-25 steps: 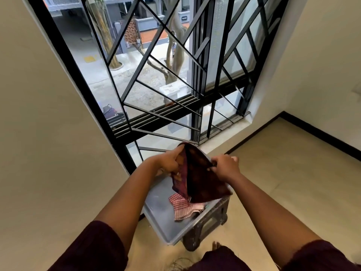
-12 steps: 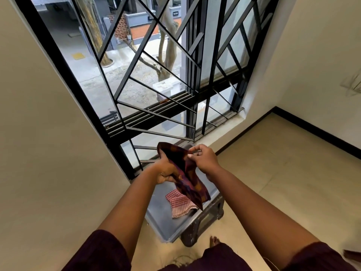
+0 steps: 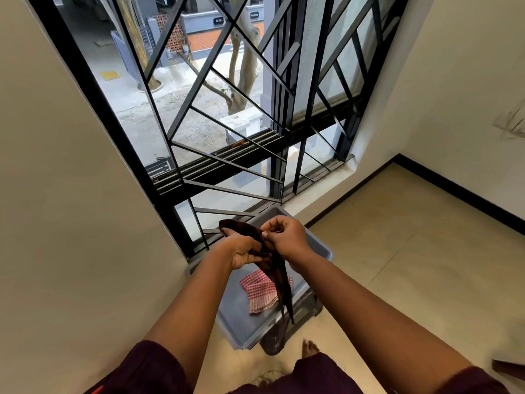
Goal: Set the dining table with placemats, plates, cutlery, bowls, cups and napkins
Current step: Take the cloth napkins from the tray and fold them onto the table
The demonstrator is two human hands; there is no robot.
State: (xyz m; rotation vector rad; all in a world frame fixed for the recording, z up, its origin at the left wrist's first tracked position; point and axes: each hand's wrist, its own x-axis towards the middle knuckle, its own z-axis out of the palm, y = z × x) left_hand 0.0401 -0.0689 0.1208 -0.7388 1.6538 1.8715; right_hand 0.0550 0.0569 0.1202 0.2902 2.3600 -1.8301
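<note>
Both hands hold a dark maroon napkin (image 3: pixel 277 268) above a grey plastic tray (image 3: pixel 241 328). My left hand (image 3: pixel 243 253) grips its bunched middle from the left. With its fingertips, my right hand (image 3: pixel 284 237) pinches the cloth's upper edge. The napkin hangs down in a narrow fold between the hands, and its tail reaches over the tray. A red-and-white checked napkin (image 3: pixel 261 291) lies flat in the tray, partly hidden by the dark cloth.
The tray rests on a dark container (image 3: pixel 295 322) on the tiled floor, below a tall window with black metal bars (image 3: pixel 227 166). A cream wall (image 3: pixel 71 223) stands close on the left. My bare foot (image 3: pixel 309 348) is beside the container. Open floor lies to the right.
The dark napkin was held spread wide; now it is gathered into a narrow hanging fold. My hands have drawn closer together and my view has shifted.
</note>
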